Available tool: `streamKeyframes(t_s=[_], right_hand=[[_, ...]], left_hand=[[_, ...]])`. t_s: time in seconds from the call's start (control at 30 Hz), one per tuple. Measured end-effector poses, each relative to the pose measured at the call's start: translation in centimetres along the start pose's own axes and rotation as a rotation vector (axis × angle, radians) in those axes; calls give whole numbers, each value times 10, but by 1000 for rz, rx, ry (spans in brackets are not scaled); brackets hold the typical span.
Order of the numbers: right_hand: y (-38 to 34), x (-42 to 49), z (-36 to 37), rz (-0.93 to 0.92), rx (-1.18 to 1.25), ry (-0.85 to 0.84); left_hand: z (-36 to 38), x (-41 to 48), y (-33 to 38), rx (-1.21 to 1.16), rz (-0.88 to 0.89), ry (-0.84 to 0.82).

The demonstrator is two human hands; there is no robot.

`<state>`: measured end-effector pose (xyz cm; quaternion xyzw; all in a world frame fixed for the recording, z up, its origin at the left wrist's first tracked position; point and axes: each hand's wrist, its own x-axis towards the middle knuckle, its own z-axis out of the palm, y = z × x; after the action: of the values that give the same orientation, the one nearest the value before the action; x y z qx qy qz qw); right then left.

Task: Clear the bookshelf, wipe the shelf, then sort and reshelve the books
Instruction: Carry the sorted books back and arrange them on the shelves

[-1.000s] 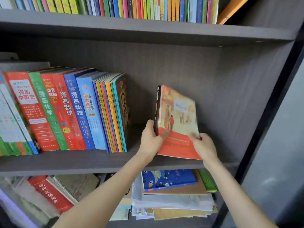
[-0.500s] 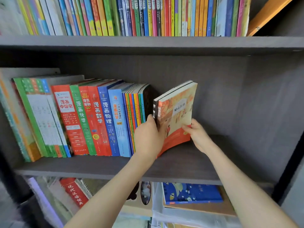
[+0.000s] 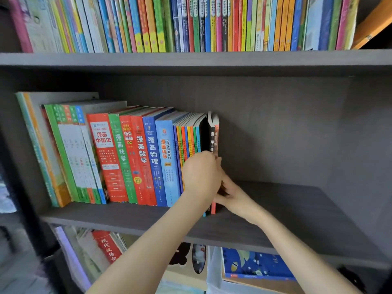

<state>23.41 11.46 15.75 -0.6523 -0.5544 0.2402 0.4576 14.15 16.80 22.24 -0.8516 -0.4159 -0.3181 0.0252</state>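
**Middle shelf: end pair upright at the row's right end, both hands on it**

We see a grey bookshelf (image 3: 297,128) with three levels in view.

- The top row of books (image 3: 191,24) is packed upright across nearly the whole width. One orange book (image 3: 373,22) leans at the far right.
- On the middle shelf board (image 3: 286,211), the right half is bare board.
- The middle row of books (image 3: 127,158) stands on the left half, spines out: green, red and blue spines, then a run of thin multicolour spines.
- On the lower level, books lie flat in piles, with a blue-cover book (image 3: 254,264) on top at the right and a red book (image 3: 107,245) at the left. This area is blurred, so we can't make out more detail.
- The end pair (image 3: 213,134) is one black spine and one orange spine. It stands upright on the board, touching the right end of the middle row.
- The left hand (image 3: 201,175) has its back to the camera and its fingers curled over the pair's spines, gripping them.
- The right hand (image 3: 235,196) is low, just beside the pair. Its fingers are extended flat against the orange book's outer cover, pressing it and clamping nothing.
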Motion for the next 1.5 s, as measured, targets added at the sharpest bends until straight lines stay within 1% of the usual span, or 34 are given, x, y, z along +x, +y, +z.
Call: streamKeyframes(t_s=[0.1, 0.2, 0.23, 0.3, 0.33, 0.37, 0.4, 0.47, 0.53, 0.57, 0.7, 0.87, 0.97, 1.03, 1.1, 1.13, 1.2, 1.3, 1.4, 1.5], right_hand=[[-4, 6, 4, -2, -79, 61], [-10, 12, 4, -56, -156, 89], [-10, 14, 3, -71, -158, 86], [-10, 16, 1, -82, -151, 73], [-8, 16, 1, -85, -144, 71], [-6, 16, 1, -86, -138, 74], [-4, 15, 3, -88, -135, 76], [1, 13, 7, -87, -143, 77], [3, 12, 9, -79, -160, 82], [2, 12, 10, -74, -165, 82], [-6, 6, 4, -36, -139, 80], [-25, -7, -6, -68, -211, 198], [-39, -17, -10, -92, -276, 283], [-48, -23, -8, -134, -362, 386], [-58, -29, 2, -230, -407, 481], [-63, -32, 10, -295, -390, 492], [-74, -36, 31, -417, -317, 443], [-90, -40, 72, -526, -214, 273], [-101, -45, 125, -549, -114, 54], [-107, -58, 188, -525, -66, -162]], left_hand=[[-5, 1, -11, 22, 22, 4], [-14, 1, -32, 6, 78, 106], [-16, 2, -39, -20, 113, 178], [-19, 7, -51, -98, 210, 405], [-20, 11, -54, -101, 254, 491], [-22, 17, -56, -63, 293, 530], [-24, 24, -58, -3, 332, 501], [-34, 35, -62, 50, 383, 374], [-38, 42, -66, 46, 360, 231], [-38, 43, -68, 41, 349, 196], [-37, 41, -71, 34, 382, 192], [-42, 36, -82, 2, 403, 252], [-52, 23, -95, -34, 349, 305], [-61, 9, -106, -53, 282, 333], [-69, -11, -118, -65, 220, 348], [-73, -22, -124, -69, 190, 346], [-82, -45, -141, -54, 145, 336], [-96, -85, -171, -8, 86, 335], [-110, -135, -202, 57, 5, 325], [-125, -195, -239, 105, -88, 241]])
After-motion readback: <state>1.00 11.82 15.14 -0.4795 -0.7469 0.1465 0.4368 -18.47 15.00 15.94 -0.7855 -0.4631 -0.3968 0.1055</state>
